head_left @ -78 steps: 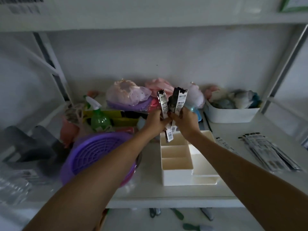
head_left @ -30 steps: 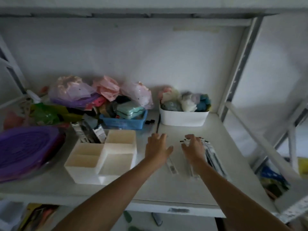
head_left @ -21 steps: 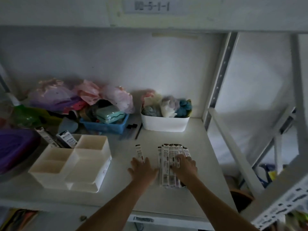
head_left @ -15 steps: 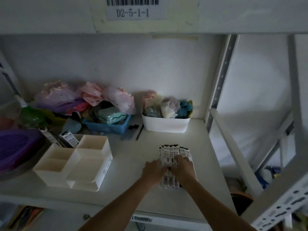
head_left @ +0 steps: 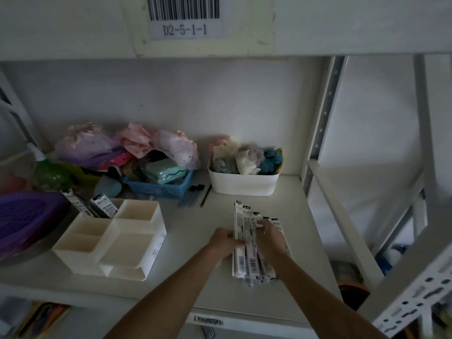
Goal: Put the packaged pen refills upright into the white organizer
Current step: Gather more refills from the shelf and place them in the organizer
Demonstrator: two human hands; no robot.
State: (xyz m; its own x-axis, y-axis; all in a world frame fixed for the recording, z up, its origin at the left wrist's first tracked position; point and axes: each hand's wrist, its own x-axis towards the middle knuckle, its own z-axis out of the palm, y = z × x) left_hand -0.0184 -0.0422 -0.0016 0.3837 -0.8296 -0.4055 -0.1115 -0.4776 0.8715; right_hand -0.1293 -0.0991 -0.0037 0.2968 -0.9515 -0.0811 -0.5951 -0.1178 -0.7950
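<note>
A bundle of packaged pen refills [head_left: 247, 263] lies flat on the white shelf, right of centre. My left hand [head_left: 223, 242] presses on the bundle's left edge with curled fingers. My right hand [head_left: 270, 241] lies on top of the bundle's right side and covers part of it. The white organizer [head_left: 137, 253] stands to the left with several open compartments. Two packaged refills [head_left: 102, 206] lean upright in its back left compartment.
A white bin of soft items [head_left: 243, 183] stands behind the bundle. A blue basket [head_left: 161, 188] and dark pens [head_left: 195, 194] lie at the back. A purple bowl [head_left: 27, 216] sits far left, and a shelf upright [head_left: 318, 143] rises at the right.
Two refills went into the organizer. Both hands moved right to the loose refills, slid a stray one in and gathered them into one bundle. My view tilted up.
</note>
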